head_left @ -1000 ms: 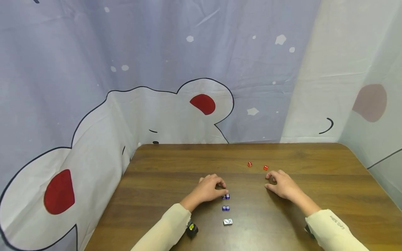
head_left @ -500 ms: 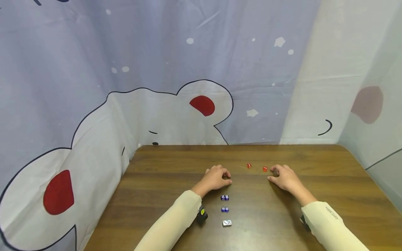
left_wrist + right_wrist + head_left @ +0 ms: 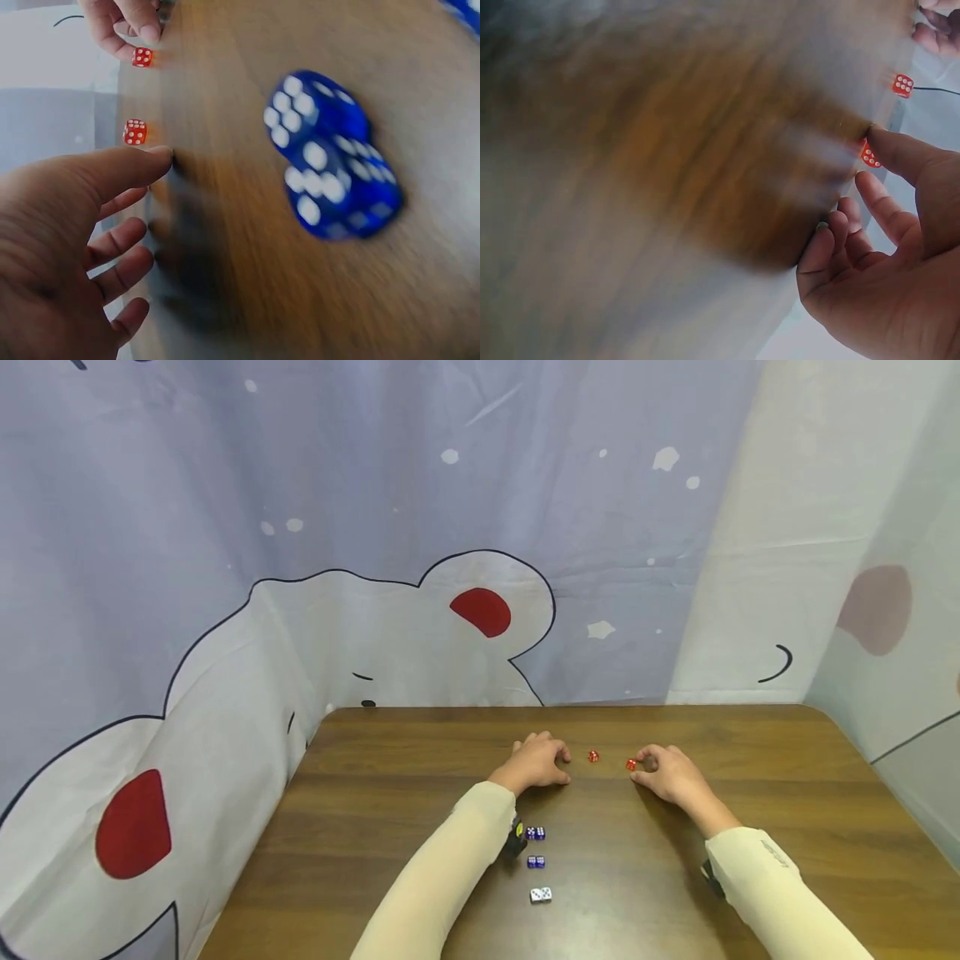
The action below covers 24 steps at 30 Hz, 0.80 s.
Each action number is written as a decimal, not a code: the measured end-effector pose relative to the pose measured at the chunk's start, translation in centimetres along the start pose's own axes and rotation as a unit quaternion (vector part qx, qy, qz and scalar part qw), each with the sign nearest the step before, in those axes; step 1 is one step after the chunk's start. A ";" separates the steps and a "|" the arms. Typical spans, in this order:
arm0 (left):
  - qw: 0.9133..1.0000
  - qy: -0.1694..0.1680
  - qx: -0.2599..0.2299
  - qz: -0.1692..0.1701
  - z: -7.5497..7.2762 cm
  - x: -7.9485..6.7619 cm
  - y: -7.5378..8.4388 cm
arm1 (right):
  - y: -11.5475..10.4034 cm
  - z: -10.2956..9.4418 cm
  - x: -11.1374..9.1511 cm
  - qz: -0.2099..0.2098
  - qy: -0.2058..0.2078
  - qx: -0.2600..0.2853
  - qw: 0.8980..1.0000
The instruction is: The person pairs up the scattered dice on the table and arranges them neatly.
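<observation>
Two red dice lie toward the far side of the table. My right hand (image 3: 674, 775) is at the right red die (image 3: 632, 764), thumb and index finger spread on either side of it. In the right wrist view that die (image 3: 871, 155) shows in the gap between thumb and index fingertips. My left hand (image 3: 534, 762) is just left of the other red die (image 3: 593, 756), fingers loosely bent and nothing between them. Behind its wrist lie a pair of blue dice (image 3: 536, 833), side by side; they look large and blurred in the left wrist view (image 3: 330, 157).
Nearer the front, a second blue pair (image 3: 536, 862) and a white pair of dice (image 3: 541, 895) line up with the first pair on the brown wooden table (image 3: 360, 827). A patterned curtain (image 3: 360, 527) hangs right behind the table's far edge.
My left hand has moved forward and right, away from the blue dice to beside the left red die. My right hand has shifted slightly, its fingertips now at the right red die.
</observation>
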<state>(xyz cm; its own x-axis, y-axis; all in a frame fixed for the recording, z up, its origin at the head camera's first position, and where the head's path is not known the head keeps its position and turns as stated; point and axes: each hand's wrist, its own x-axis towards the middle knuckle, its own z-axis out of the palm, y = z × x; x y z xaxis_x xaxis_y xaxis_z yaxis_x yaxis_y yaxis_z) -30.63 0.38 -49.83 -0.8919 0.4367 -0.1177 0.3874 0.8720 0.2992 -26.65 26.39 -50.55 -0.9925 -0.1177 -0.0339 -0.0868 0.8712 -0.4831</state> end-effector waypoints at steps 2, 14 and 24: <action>1.000 0.001 0.002 -0.003 0.0 0.5 0.5 | 0.0 0.0 0.1 0.003 0.002 0.000 1.000; 0.999 0.033 0.000 -0.028 0.9 2.5 2.5 | -0.4 -0.1 0.5 0.016 -0.009 0.011 1.000; 0.998 0.045 -0.023 -0.042 1.7 3.5 3.1 | -0.1 0.1 0.8 0.014 -0.001 0.007 1.000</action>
<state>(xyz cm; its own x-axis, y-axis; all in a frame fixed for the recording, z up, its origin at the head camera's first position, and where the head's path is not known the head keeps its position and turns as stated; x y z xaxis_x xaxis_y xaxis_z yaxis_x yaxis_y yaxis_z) -32.18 5.03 -50.97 -0.9389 0.3390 -0.0601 0.3009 0.8927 0.3356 -27.40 26.15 -50.66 -0.9943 -0.0939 -0.0498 -0.0572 0.8678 -0.4935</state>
